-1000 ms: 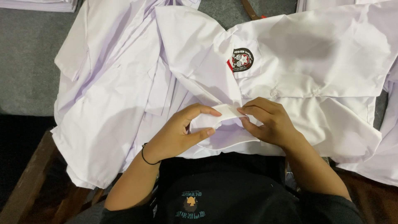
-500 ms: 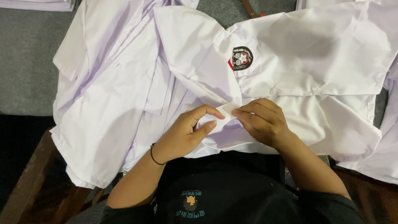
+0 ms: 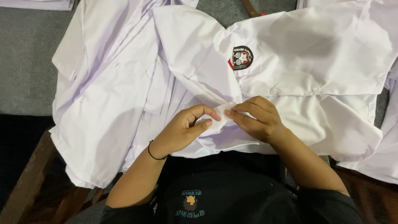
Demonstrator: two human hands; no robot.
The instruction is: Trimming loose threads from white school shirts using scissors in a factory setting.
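Nearest the camera, the person's dark top with a small printed emblem (image 3: 191,206) is filling the bottom of the view, and a thin black band (image 3: 154,155) is circling the left wrist. Just beyond it, the left hand (image 3: 182,129) is closing its grip on a small fold of the white shirt (image 3: 315,70), thumb and forefinger pinching the cloth. The right hand (image 3: 257,118) is meeting it from the other side, its fingertips (image 3: 232,113) pressing on the same fold, so both hands are touching the fabric at one spot. The shirt is lying spread and rumpled across the grey worktop (image 3: 25,66), hanging over the near edge toward the lap. Farther off, a dark round badge (image 3: 241,57) is sitting on the shirt's chest. More white garments (image 3: 112,83) are lying crumpled to the left, overlapping the shirt
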